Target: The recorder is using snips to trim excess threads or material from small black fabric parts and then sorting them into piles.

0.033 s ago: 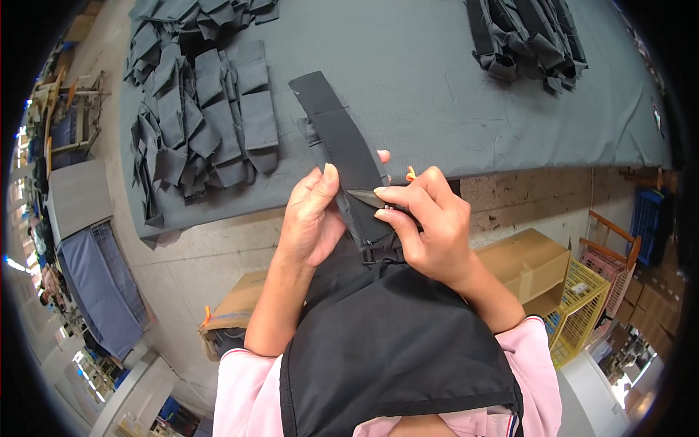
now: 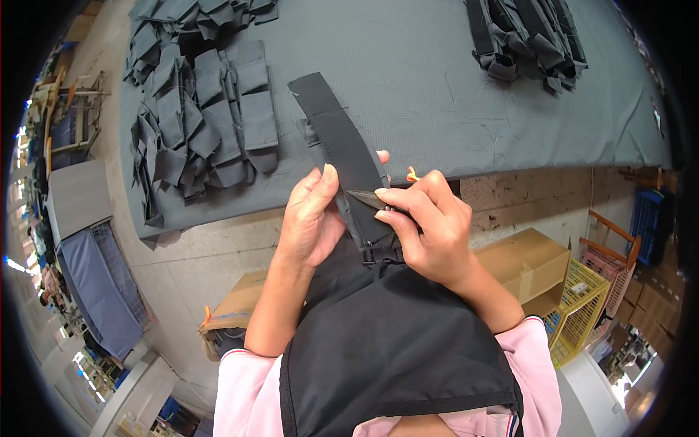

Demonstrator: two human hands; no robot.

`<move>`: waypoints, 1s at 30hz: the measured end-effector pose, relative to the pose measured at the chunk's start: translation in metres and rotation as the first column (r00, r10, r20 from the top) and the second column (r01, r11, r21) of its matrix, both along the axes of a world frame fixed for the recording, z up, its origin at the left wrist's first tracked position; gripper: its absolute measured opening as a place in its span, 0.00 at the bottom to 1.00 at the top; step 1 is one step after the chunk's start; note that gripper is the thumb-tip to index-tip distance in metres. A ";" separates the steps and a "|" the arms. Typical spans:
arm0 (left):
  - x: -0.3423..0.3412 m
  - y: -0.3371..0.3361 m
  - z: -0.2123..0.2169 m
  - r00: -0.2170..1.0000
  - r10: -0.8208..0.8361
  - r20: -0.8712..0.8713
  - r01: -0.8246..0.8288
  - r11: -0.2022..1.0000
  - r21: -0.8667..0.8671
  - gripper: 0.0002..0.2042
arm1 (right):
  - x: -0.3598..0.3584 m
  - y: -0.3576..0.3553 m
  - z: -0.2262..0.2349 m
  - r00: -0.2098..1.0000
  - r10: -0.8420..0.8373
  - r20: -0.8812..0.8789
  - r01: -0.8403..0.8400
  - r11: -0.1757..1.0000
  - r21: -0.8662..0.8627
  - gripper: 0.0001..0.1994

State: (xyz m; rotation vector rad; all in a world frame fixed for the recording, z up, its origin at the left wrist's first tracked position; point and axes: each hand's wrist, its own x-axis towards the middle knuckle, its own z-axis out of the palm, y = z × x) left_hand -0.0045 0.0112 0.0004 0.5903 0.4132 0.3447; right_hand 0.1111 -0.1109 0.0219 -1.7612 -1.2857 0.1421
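Observation:
A long dark fabric strip (image 2: 341, 135) slants up and away from my lap toward the table. My left hand (image 2: 314, 215) grips it from the left side, thumb raised along its edge; one fingertip shows past the strip's right edge. In my right hand (image 2: 437, 222) is a pair of thread snips (image 2: 368, 197), pinched between thumb and fingers, with the pointed blades lying against the strip's lower part. Most of the snips' handle is hidden by the fingers. A small orange tie (image 2: 413, 175) sticks out above the right hand's knuckles.
A grey cloth-covered table (image 2: 378, 65) spans the far side. Several grey fabric pieces (image 2: 218, 124) lie heaped at its left, and a bundle of dark strips (image 2: 528, 40) at its far right. Below right stand a cardboard box (image 2: 520, 266) and a yellow crate (image 2: 582, 306).

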 end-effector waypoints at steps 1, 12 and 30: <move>-0.001 -0.001 0.000 1.000 0.010 0.003 -0.010 1.000 -0.010 0.22 | -0.002 -0.003 0.000 1.000 -0.001 0.001 0.001 1.000 -0.002 0.10; -0.001 -0.002 -0.007 0.997 0.052 0.061 -0.043 0.990 -0.135 0.17 | 0.010 -0.022 -0.006 0.957 -0.115 -0.266 0.102 0.993 -0.061 0.14; 0.006 0.005 0.001 0.993 0.093 -0.075 -0.094 0.995 -0.014 0.13 | 0.004 -0.022 -0.006 0.995 -0.013 -0.099 0.012 1.000 -0.009 0.12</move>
